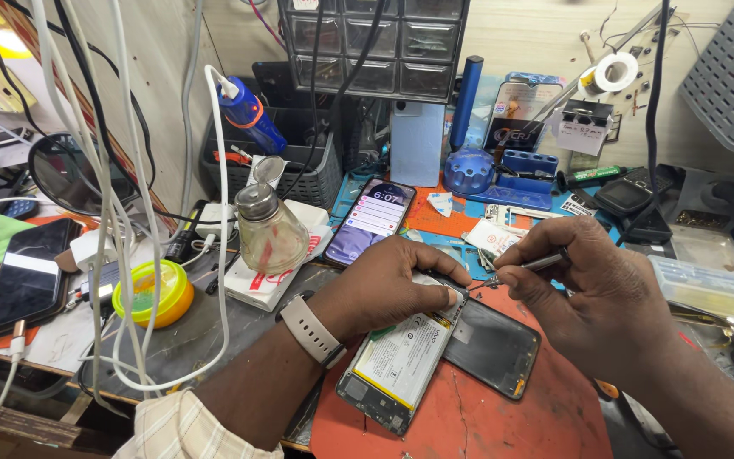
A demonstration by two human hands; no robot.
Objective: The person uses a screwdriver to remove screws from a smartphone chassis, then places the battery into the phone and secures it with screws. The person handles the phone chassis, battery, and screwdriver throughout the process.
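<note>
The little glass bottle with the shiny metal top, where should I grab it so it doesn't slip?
Take the small clear glass bottle with the metal cap around its wide lower body, coming from its front right; white cables hang on its left. It stands upright, and the narrow cap probably offers a poorer hold.

Left hand (384, 293) bare; pale beige rubber-strapped wristwatch (312, 331) at its seven o'clock; cream checked cloth sleeve (184, 425) farther toward seven; right hand (592, 297) bare, unadorned.

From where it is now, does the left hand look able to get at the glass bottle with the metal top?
Probably yes. The left hand rests on the opened phone, and the glass bottle stands just beyond it on the white box, with nothing between them; white cables hang beside the bottle.
</note>
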